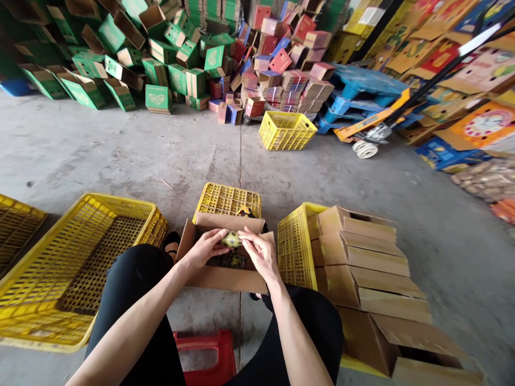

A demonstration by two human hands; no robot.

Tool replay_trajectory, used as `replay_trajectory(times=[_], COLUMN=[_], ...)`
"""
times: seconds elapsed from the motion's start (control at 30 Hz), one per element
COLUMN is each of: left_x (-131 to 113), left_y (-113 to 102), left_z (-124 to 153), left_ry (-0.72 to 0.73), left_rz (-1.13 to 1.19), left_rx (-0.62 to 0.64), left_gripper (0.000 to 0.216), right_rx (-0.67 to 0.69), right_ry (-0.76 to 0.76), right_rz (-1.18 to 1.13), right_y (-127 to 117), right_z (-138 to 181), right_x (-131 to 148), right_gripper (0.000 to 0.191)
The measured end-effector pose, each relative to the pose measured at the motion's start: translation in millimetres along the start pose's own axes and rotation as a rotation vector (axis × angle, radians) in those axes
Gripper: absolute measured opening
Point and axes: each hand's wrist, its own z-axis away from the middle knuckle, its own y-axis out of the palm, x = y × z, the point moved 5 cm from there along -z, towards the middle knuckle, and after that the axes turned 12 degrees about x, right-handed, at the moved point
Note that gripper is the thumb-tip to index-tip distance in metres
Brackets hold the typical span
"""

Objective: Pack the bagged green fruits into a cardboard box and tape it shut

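Note:
Over an open cardboard box [225, 279], a yellow-green oval fruit [231, 239] with dark spots is held between both hands. My left hand [204, 247] grips its left end, thumb on top and fingers beneath. The fingertips of my right hand [259, 249] are pinched at the fruit's right end. Lower in the box lie dark, wrapped-looking pieces with yellow-green patches [235, 261]; the hands cover part of them. The box stands between my feet, its flaps folded outward, in front of an upturned yellow crate [227, 199].
A big yellow crate [156, 214] stands at left. On the right, another yellow crate [295, 249] holds several folded cardboard boxes [386, 273]. A red stool [225, 354] is below me. Farther off are a yellow basket [287, 134], a pallet jack [374, 120], blue pallets [362, 80] and piled green boxes [159, 99].

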Motion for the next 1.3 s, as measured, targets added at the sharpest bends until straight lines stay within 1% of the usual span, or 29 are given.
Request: replay_trajectory(times=[0.07,0.17,0.23,0.27,0.33,0.37,0.43,0.53,0.63,0.77,0.87,0.97,1.07,1.13,1.2,1.27,1.3], left_x=[-3.1,-5.5,-6.5,-6.9,-7.4,-7.5,-7.3,-6.6,-4.7,1.2,1.1,-1.7,-3.7,-4.4,-3.2,1.4,4.6], left_y=[-0.8,-2.5,-1.2,0.1,3.5,5.3,8.7,11.1,9.5,5.8,-1.2,-15.9,-32.1,-38.3,-40.9,-43.1,-44.7], left_z=[0.5,0.9,1.1,1.2,1.7,1.9,2.3,1.6,-0.6,-4.3,-4.8,-3.8,-4.7,-8.0,-12.2,-15.4,-16.3], left_ry=[0.065,0.100,0.106,0.110,0.120,0.127,0.145,0.184,0.211,0.169,0.183,0.183,0.157,0.160,0.163,0.147,0.132], left_rz=[-0.004,0.002,0.007,0.006,0.001,0.000,0.001,0.005,-0.020,-0.113,-0.167,-0.243,-0.361,-0.523,-0.770,-0.975,-1.037], left_rx=[-0.002,-0.024,-0.010,0.005,0.043,0.064,0.103,0.130,0.114,0.095,0.041,-0.090,-0.215,-0.236,-0.234,-0.235,-0.236], left_gripper=[0.048,0.046,0.049,0.052,0.059,0.065,0.079,0.103,0.113,0.106,0.099,0.083,0.063,0.050,0.040,0.037,0.036], right_rx=[-0.031,-0.153,-0.213,-0.221,-0.207,-0.193,-0.169,-0.146,-0.130,-0.140,-0.197,-0.277,-0.310,-0.309,-0.305,-0.301,-0.294], right_ry=[0.005,0.079,0.180,0.242,0.347,0.375,0.376,0.325,0.284,0.249,0.240,0.186,0.141,0.129,0.123,0.123,0.126], right_rz=[0.003,-0.098,-0.231,-0.297,-0.382,-0.402,-0.431,-0.465,-0.471,-0.419,-0.298,-0.135,-0.038,-0.008,0.019,0.058,0.082], right_y=[-2.3,-11.7,-14.9,-14.2,-10.2,-7.9,-4.6,-2.8,-2.7,-4.7,-11.5,-21.7,-27.5,-28.6,-28.8,-28.7,-28.4], right_z=[0.1,1.4,3.0,3.9,5.5,6.1,6.2,5.4,4.4,4.2,4.7,4.4,3.6,3.1,2.6,1.9,1.4], right_x=[-0.5,-8.2,-17.8,-22.9,-30.3,-31.8,-31.1,-26.6,-24.0,-25.9,-31.0,-34.6,-38.3,-40.9,-42.8,-44.3,-45.0], right_gripper=[0.025,0.038,0.049,0.053,0.058,0.060,0.059,0.053,0.047,0.045,0.047,0.044,0.039,0.036,0.033,0.030,0.029])
